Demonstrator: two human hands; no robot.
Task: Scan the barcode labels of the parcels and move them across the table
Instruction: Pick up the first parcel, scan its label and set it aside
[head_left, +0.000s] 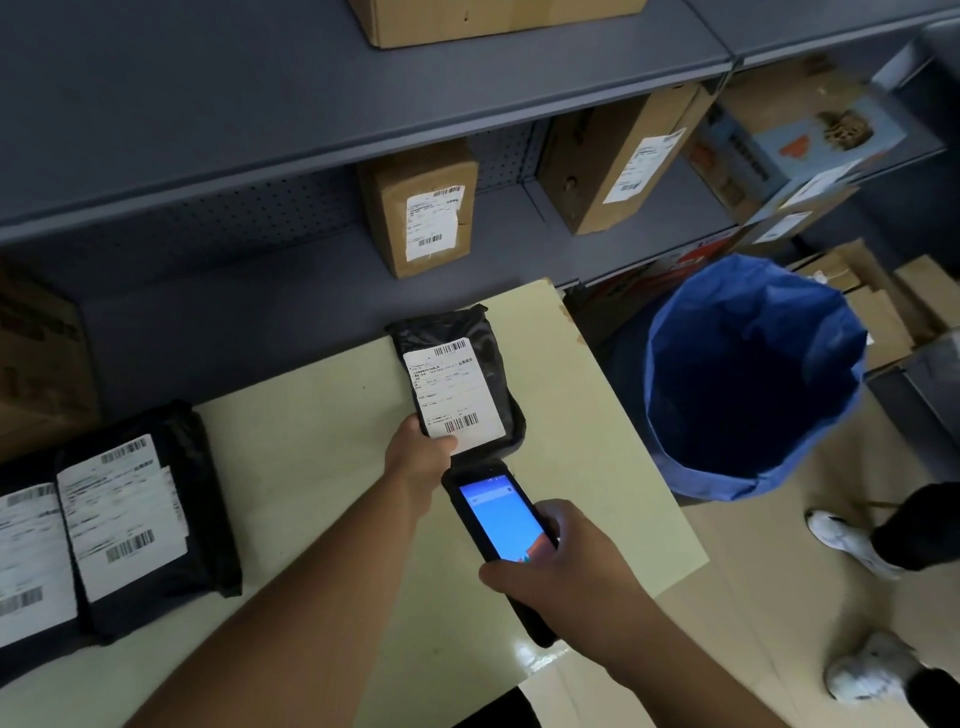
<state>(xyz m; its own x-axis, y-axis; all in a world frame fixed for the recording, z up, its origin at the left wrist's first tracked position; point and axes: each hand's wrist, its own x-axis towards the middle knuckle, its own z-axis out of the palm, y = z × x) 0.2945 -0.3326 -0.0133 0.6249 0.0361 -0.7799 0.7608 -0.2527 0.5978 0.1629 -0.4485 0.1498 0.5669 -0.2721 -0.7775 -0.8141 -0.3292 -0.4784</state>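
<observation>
Hands first, nearest the camera: the right hand (558, 564) is wrapped around a black scanner (496, 525), fingers hiding its lower half, so only the lit blue screen and the top end show; the screen's text is too small to read. The left hand (423, 454) grips the near edge of a black parcel (457, 374), thumb on the white label (457, 389), the rest of the fingers hidden beneath. The scanner's top end sits just below that parcel's near edge, close to the label's lower barcode. The parcel lies on the pale counter (322, 441), toward its far right corner.

Left of the held parcel, well apart from it, two more black parcels (150, 514) lie side by side on the counter, each with a white label; the outer one is cut off by the frame's left edge and both labels are blurred. That makes three parcels on the counter.

Right of the counter stands one bin with a blue liner (753, 374), and two white shoes (852, 545) of another person show at the right edge, the legs cut off.

Beyond the held parcel, grey shelves (260, 130) carry cardboard boxes (421, 208): two plainly labelled ones on the middle shelf, one on top cut off by the frame, and more at the far right, blurred and too jumbled to count.
</observation>
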